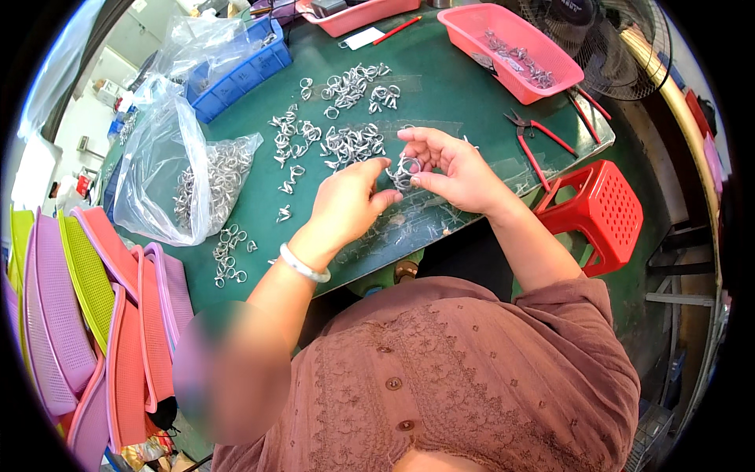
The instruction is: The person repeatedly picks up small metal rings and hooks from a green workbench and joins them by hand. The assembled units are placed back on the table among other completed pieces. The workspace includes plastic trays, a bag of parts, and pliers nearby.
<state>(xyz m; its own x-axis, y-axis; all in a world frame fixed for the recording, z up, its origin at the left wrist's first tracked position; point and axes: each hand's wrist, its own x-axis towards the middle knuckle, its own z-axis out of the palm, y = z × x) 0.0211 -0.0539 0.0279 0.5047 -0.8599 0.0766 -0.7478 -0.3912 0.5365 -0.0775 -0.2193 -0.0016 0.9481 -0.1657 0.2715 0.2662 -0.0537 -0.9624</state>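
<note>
"Green bench (448, 90), with loose metal rings all over it. Where are the hands?"

"Both over its near edge. The right hand (454, 169) has its grip closed on a small bunch of silver metal rings (406, 172), pinched between thumb and fingers."

"And the left hand (346, 200)?"

"Just left of that bunch. Thumb and forefinger stand apart, so its grip is open; whether a fingertip touches a ring, I can't tell. There's a pale bangle (305, 264) on the wrist."

"Any more rings?"

"One heap (354, 144) lies just beyond the left hand and another (351, 86) farther off. More fill a clear plastic bag (161, 141) on the left, near a blue crate (244, 72)."

"What's to the right?"

"Far right, a pink plastic basket (472, 23) with some rings inside. Nearer, red-handled cutting pliers (556, 138) lie spread on the bench, and a red stool (616, 208) stands beside it."

"Near left?"

"Coral, purple and lime baskets (130, 362), stacked together."
</note>
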